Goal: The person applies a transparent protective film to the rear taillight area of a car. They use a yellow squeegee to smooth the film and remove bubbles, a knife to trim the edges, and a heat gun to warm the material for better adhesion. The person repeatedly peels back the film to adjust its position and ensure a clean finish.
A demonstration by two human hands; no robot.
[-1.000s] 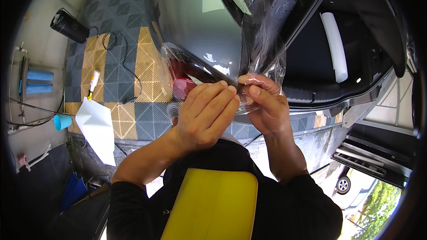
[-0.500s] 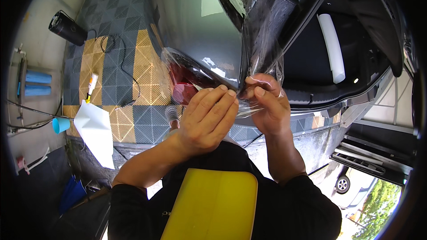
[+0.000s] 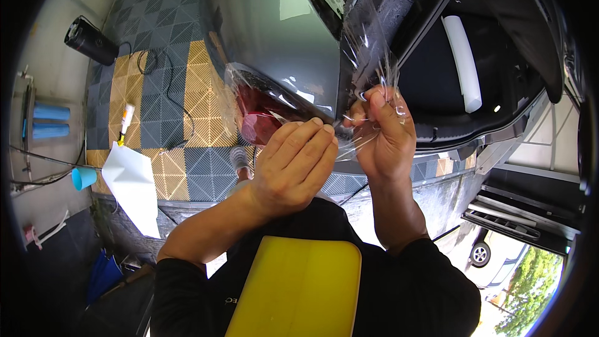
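Clear plastic film (image 3: pixel 367 65) hangs loose and creased over the rear corner of a dark grey car (image 3: pixel 274 37), beside the open boot. My right hand (image 3: pixel 387 131) pinches its lower edge between thumb and fingers, and the film bunches around the fingertips. At the lower corner of the body panel, just right of the red tail light (image 3: pixel 257 115), my left hand (image 3: pixel 296 162) has its fingers together and bent onto the film's edge; its thumb is hidden underneath. More film wraps the tail light and sticks out past its left side.
A white roll (image 3: pixel 463 65) lies in the boot. On the left are a black cylindrical container (image 3: pixel 92 40), a cable on the floor tiles, a white sheet (image 3: pixel 132 181), a white bottle (image 3: pixel 127 118) and a turquoise cup (image 3: pixel 84 177). A yellow panel (image 3: pixel 296 287) hangs at my chest.
My right hand has moved up and slightly right, drawing the film's edge away from the left hand. The left hand stays almost in place at the panel corner.
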